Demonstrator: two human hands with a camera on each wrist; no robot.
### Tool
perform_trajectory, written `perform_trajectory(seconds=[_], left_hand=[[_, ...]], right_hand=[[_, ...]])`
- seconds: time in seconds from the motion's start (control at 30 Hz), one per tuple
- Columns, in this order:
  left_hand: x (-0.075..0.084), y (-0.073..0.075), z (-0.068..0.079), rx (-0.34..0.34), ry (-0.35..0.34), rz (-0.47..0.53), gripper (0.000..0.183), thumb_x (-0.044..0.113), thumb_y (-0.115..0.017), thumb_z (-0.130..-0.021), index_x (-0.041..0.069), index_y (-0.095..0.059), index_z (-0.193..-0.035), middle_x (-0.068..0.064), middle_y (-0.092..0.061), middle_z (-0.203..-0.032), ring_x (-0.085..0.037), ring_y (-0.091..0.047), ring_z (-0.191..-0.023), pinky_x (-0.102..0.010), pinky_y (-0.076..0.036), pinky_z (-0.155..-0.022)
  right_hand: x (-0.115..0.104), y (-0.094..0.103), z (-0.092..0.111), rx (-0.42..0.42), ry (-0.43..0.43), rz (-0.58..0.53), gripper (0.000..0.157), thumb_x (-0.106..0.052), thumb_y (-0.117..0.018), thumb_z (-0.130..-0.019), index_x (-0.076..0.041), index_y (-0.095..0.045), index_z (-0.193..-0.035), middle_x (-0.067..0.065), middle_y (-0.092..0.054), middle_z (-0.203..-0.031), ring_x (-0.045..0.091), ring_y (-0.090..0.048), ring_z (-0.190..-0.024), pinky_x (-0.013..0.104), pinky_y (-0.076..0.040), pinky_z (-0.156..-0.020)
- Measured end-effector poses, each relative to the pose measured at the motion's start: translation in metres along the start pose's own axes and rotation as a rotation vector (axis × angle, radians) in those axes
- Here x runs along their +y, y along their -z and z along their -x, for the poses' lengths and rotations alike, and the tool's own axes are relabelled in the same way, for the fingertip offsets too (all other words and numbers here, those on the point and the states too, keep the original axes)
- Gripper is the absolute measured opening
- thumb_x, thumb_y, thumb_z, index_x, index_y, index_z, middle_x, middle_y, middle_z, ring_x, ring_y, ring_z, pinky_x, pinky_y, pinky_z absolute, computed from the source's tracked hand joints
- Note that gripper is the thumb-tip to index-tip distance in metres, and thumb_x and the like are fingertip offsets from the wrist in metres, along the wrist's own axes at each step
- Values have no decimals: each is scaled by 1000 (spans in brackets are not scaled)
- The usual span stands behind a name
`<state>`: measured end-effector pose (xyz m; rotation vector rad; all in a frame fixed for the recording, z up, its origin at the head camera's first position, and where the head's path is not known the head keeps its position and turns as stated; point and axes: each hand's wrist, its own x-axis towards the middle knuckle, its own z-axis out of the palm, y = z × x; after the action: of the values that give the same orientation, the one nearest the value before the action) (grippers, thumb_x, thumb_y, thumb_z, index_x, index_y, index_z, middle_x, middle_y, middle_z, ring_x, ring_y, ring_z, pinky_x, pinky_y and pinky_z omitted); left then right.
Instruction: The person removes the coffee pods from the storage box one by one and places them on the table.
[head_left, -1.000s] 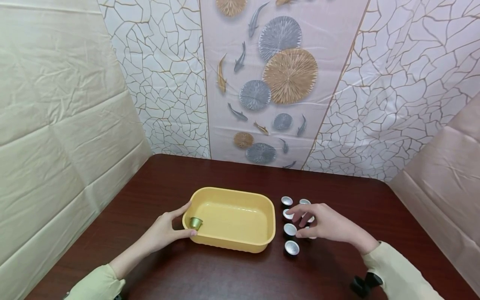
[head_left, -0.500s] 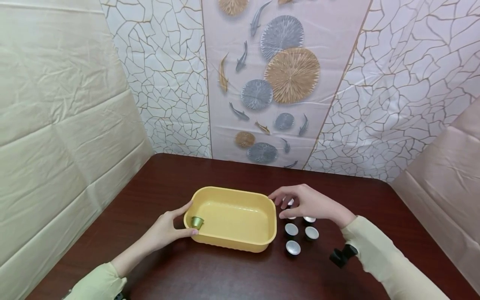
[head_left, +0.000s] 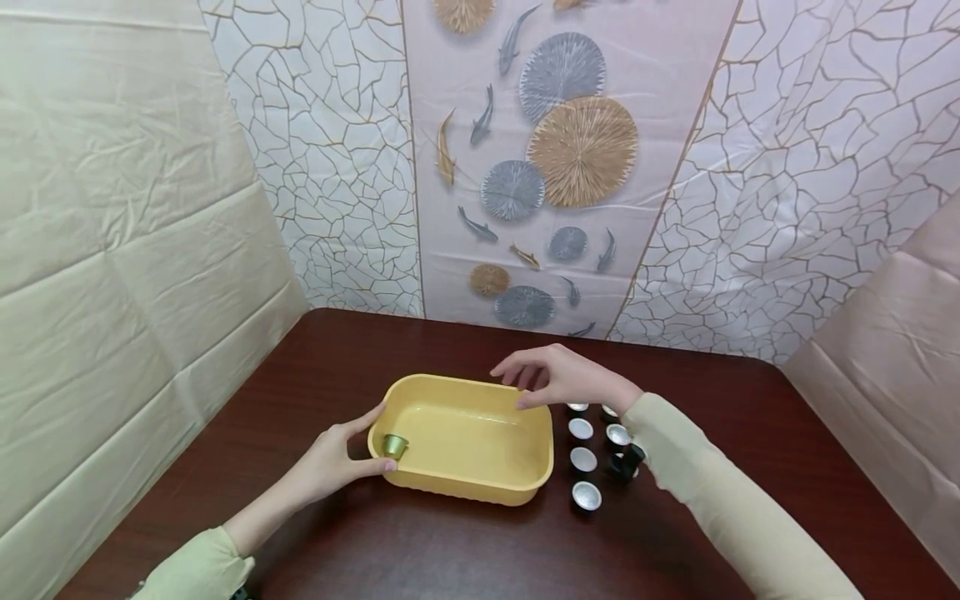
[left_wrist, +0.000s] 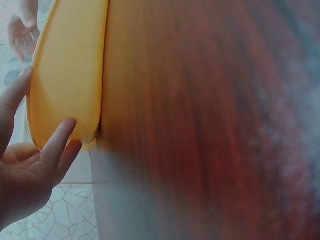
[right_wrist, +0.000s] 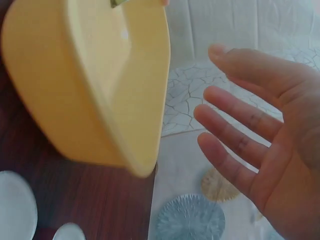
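Note:
A yellow plastic basin (head_left: pixel 465 492) stands on the table. My left hand (head_left: pixel 337 450) holds its left end, thumb on the near rim and fingers at the far side; in the left wrist view, the fingers (left_wrist: pixel 59 142) lie against the wall. Inside the basin's left corner, a green coffee capsule (head_left: pixel 394 446) lies tilted, close to the left thumb. Above the far right rim hovers my right hand (head_left: pixel 562 375), fingers loosely bent; the right wrist view shows nothing in the palm. To the basin's right, several coffee capsules (head_left: pixel 582 459) stand with silver lids up, some partly covered by the right hand and sleeve.
The dark wooden table (head_left: pixel 420 550) carries everything. Patterned cloth (head_left: pixel 517 192) rises behind its far edge, with plain cloth on both sides. A black strap mount (head_left: pixel 626 461) on the right wrist hangs over the capsules.
The right hand has moved left and away from over the capsules to above the basin's far rim, uncovering several capsules. The left hand, basin and green capsule have stayed in place.

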<state>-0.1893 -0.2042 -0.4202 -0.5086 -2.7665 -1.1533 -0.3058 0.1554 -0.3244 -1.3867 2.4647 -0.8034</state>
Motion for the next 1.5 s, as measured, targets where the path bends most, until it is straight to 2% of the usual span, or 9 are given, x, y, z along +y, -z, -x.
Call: perform_trajectory(seconds=[0.2, 0.4, 0.7, 0.93, 1.13, 1.33, 1.5], left_hand=[[-1, -1, 0, -1, 10, 17, 92, 46, -81, -78, 7, -41, -151, -16, -54, -145, -32, -54, -132, -52, -45, -104], [-1, -2, -1, -8, 14, 23, 92, 46, -82, -77, 7, -41, -150, -17, -55, -144, -34, -54, -132, -53, -46, -104], [-1, -1, -1, -7, 7, 25, 91, 46, -81, -78, 8, -41, -151, -18, -55, -144, -34, -55, -131, -53, -46, -104], [1, 0, 0, -10, 5, 15, 92, 47, -81, -78, 9, -41, -151, -16, -55, -144, -32, -56, -130, -51, -46, -102], [0, 0, -1, -10, 11, 27, 92, 46, -81, -78, 10, -40, -151, -16, -56, -143, -32, -54, -131, -51, -46, -102], [0, 0, 0, -8, 29, 40, 91, 45, -82, -78, 13, -40, -152, -15, -57, -143, -32, -54, -131, -51, -46, -102], [0, 0, 0, -4, 27, 35, 91, 45, -82, -78, 12, -41, -152, -15, -59, -141, -31, -57, -128, -49, -48, -99]], right_hand=[[1, -10, -37, -23, 80, -18, 45, -33, -77, -86, -29, -63, -129, -4, -68, -124, 25, -69, -103, 33, -58, -83], [2, -21, -67, -37, 122, -22, 47, -29, -79, -85, -20, -65, -129, 5, -68, -127, 28, -68, -104, 36, -58, -83], [1, -37, -102, -44, 146, -16, 46, -27, -80, -84, -15, -67, -126, 6, -70, -121, 26, -68, -103, 36, -58, -84], [-10, -49, -116, -36, 186, 17, 46, -26, -82, -81, -14, -69, -123, 5, -71, -120, 20, -67, -104, 38, -58, -87], [-13, -66, -125, -41, 168, 21, 41, -24, -83, -80, -17, -70, -119, -2, -71, -117, 17, -67, -104, 39, -56, -89], [-13, -87, -132, -94, 181, -7, 39, -27, -84, -79, -19, -72, -116, -7, -71, -116, 16, -67, -104, 42, -57, -88], [-14, -102, -136, -167, 201, -19, 37, -28, -83, -81, -17, -72, -114, -7, -69, -120, 19, -66, -107, 36, -57, -87]])
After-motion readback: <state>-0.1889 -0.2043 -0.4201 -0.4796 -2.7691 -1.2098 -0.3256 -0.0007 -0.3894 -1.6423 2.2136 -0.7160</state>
